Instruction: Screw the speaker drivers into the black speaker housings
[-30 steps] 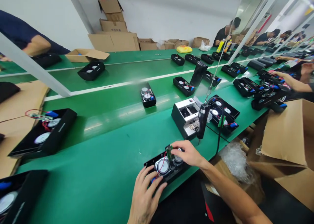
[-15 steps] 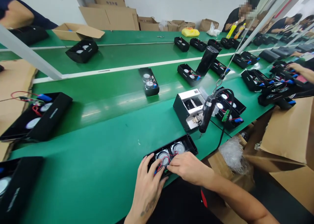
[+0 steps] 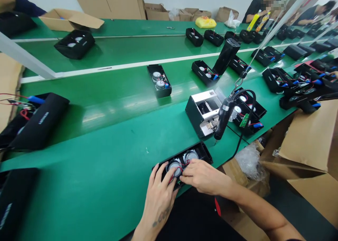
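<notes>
A black speaker housing (image 3: 196, 152) lies open on the green conveyor belt (image 3: 79, 184), with two round silver speaker drivers (image 3: 182, 160) and thin red wires inside. My left hand (image 3: 160, 195) grips its near end, fingers curled over the edge. My right hand (image 3: 203, 177) reaches across from the right, fingertips down among the wires by the drivers. The hands hide the housing's near part, and I cannot tell whether my right hand holds anything.
A hanging electric screwdriver (image 3: 224, 117) and a white fixture (image 3: 203, 111) stand beyond my hands. Several black housings line the belts. Cardboard boxes (image 3: 311, 139) and a plastic bag (image 3: 248, 162) sit to the right. A co-worker's arm (image 3: 334, 74) shows at far right.
The green circuit board seen by my right hand a second ago no longer shows. My hands have come closer together over the housing, and the view has shifted slightly.
</notes>
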### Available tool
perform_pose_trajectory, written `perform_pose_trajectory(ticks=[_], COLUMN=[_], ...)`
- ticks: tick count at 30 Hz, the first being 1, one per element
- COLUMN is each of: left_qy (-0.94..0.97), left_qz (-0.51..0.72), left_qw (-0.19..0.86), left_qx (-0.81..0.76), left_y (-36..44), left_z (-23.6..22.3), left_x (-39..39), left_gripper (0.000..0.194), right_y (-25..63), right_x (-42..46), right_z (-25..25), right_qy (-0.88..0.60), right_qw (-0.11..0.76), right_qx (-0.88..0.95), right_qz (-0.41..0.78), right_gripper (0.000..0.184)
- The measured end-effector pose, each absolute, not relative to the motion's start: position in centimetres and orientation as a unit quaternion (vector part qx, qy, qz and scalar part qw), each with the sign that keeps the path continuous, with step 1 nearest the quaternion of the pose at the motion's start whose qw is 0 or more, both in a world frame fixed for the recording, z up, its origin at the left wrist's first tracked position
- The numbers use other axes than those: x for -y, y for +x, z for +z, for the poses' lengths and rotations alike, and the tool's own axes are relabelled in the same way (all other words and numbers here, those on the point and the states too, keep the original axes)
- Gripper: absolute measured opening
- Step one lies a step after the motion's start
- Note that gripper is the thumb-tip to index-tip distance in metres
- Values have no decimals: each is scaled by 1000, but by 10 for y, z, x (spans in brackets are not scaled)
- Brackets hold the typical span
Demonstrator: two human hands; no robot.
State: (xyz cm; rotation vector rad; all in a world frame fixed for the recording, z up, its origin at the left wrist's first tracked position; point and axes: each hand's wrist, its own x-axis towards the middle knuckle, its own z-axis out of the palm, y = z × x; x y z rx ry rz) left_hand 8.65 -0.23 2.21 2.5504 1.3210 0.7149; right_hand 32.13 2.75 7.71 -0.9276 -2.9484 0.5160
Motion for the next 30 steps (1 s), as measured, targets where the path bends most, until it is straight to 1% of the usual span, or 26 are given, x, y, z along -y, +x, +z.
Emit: perform_pose_trajectory(ticks=[4,9,12,15,17,18,20,21,23,30], left_qy=[865,877,885,896,890,878,858,852,852,853], left_qz=[249,248,235,192,136,108,74,67,64,61], left_qw=[80,66,78,145,236,282,340,352,354,356], left_qx=[-428,-406,-394,-372,-367,-372,-379,-381,-381,-377], left_y=[88,86,82,76,72,70,68,68,68,71], left_z=[16,12,13,21,31,36,45,49,52,51], left_x=[1,-1,-16,-50,-78,-91,-111,-117,-123,-120], left_gripper=[24,26,25,18,15,16,22,24,25,25], right_y=[321,316,311,305,301,299,296,295,293,289], right_x=[-23,-10,-18,-49,-75,-87,-104,-108,-110,-103], right_z=[79,66,65,81,96,103,113,116,116,101], right_qy=[-303,-314,-324,-331,-352,-362,-376,-380,-387,-411], right_qw=[-10,20,14,-22,-48,-56,-65,-68,-70,-53], right_qx=[934,940,938,928,912,903,888,884,880,882], right_qz=[187,128,124,169,205,226,258,265,265,224], right_gripper=[22,21,24,20,21,26,40,46,48,42])
